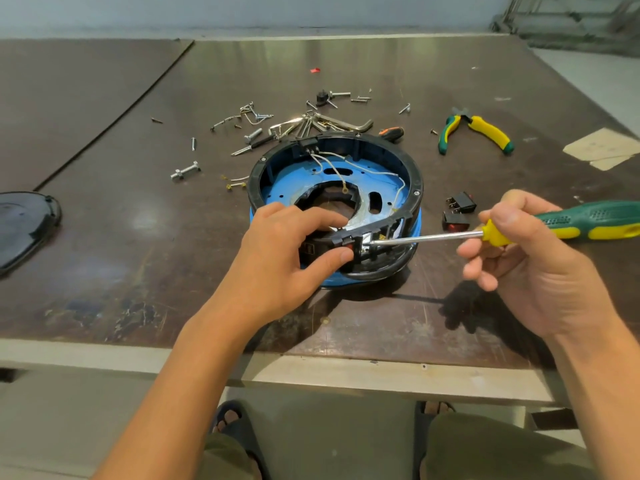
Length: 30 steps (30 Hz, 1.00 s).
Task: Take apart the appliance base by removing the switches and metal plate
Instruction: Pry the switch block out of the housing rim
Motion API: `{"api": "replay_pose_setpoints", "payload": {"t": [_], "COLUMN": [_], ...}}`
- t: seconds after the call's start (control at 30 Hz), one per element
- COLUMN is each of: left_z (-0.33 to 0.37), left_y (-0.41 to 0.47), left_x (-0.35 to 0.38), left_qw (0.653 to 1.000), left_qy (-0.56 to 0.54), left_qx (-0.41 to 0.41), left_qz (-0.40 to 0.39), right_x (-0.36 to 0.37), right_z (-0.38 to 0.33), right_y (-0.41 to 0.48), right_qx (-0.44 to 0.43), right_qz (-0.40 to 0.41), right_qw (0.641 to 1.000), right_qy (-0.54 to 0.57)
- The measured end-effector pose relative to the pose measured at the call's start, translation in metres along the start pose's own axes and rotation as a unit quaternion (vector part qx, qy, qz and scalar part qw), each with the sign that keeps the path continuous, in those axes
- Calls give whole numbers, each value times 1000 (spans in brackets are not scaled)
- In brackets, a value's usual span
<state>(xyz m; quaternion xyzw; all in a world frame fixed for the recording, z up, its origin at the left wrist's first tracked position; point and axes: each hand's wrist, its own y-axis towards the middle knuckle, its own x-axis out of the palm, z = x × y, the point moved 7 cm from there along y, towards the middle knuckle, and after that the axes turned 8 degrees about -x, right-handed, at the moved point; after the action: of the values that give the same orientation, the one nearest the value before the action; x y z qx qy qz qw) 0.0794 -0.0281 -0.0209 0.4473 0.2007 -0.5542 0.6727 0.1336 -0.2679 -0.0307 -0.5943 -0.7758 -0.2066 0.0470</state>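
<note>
The round appliance base (pixel 410 174), blue with a black rim, lies open side up in the middle of the table, white wires running across its inside. My left hand (pixel 280 258) grips its near wall, thumb pressed beside a red switch (pixel 349 244) still mounted there. My right hand (pixel 526 258) holds a green and yellow screwdriver (pixel 540 230); its metal tip sits at the switch housing in the near wall. Two black switches (pixel 459 211) with red rockers lie loose on the table right of the base.
Loose screws, bolts and hex keys (pixel 311 121) are scattered behind the base. Green and yellow pliers (pixel 478 131) lie at the back right. A black cover (pixel 24 226) sits at the left edge. Paper scraps (pixel 602 148) lie far right. My knees are below the table's front edge.
</note>
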Motion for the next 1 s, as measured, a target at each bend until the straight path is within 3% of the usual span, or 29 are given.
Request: {"api": "replay_pose_setpoints", "payload": {"t": [0.37, 0.6, 1.0], "left_z": [0, 3, 1], "left_y": [0, 1, 0], "left_x": [1, 0, 3], "left_qw": [1000, 1000, 1000], "left_qy": [-4, -6, -7], "left_qx": [-11, -11, -11], "left_qz": [-5, -10, -14], "right_x": [16, 11, 9], "right_z": [10, 31, 42], "right_y": [-3, -3, 4], "right_qx": [-3, 108, 177], "right_qz": [-6, 75, 130], "right_qw": [1000, 991, 974], "right_qy": [-3, 36, 61]}}
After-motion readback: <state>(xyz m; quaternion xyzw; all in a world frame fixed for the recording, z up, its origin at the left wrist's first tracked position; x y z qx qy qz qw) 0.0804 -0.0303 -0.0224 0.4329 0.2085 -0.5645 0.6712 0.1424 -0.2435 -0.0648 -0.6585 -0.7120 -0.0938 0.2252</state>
